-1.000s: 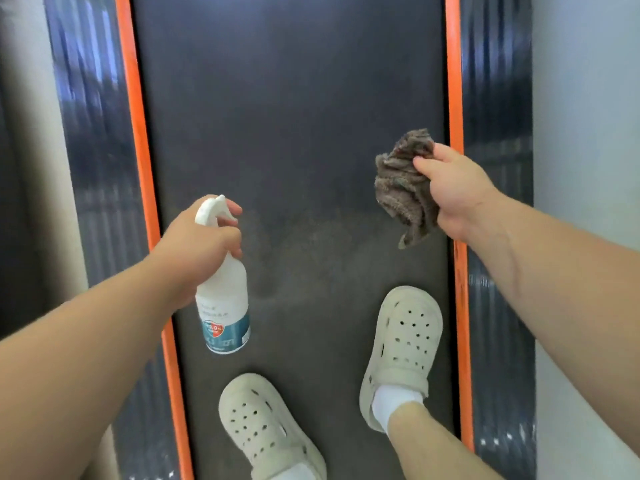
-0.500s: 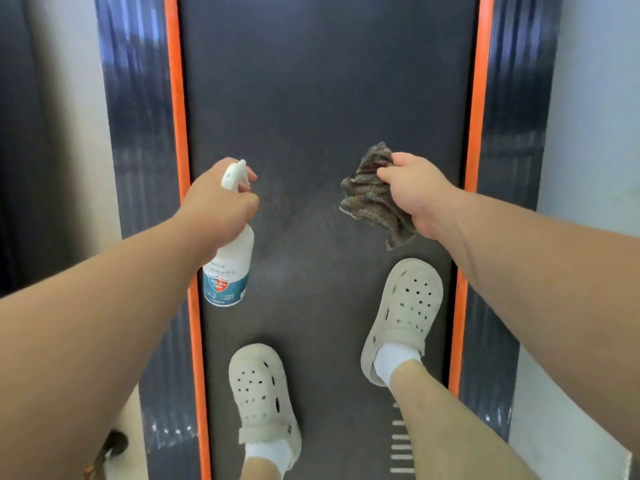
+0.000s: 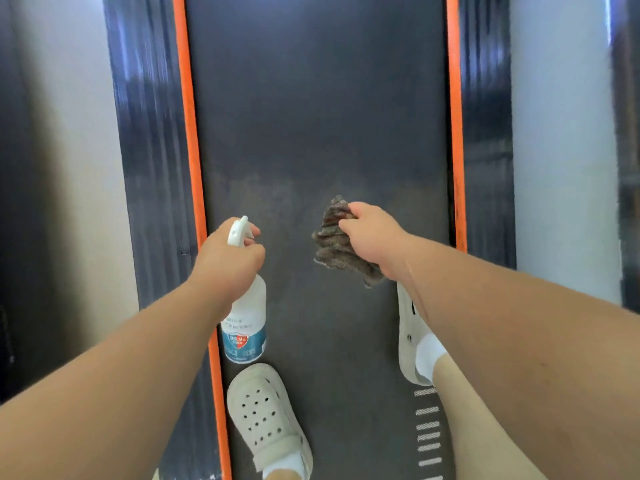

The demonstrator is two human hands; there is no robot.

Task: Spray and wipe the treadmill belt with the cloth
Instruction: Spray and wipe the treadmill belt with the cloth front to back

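Now the left hand (image 3: 225, 261) grips the bottle (image 3: 246, 320) at eight o'clock; the right hand (image 3: 372, 237) clutches the cloth (image 3: 332, 244), seemingly above the belt (image 3: 318, 116).

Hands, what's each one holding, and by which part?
The left hand grips the spray bottle by its neck, at the trigger. The right hand grips the bunched cloth by its upper right part.

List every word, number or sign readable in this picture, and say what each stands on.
"99.9%": in the red shield on the label of the spray bottle; the digits are small, so this is a likely reading.
Other print above and below that shield: too small and blurred to read.
Treadmill belt: a column of white dashes, no letters.
Cloth: no text.
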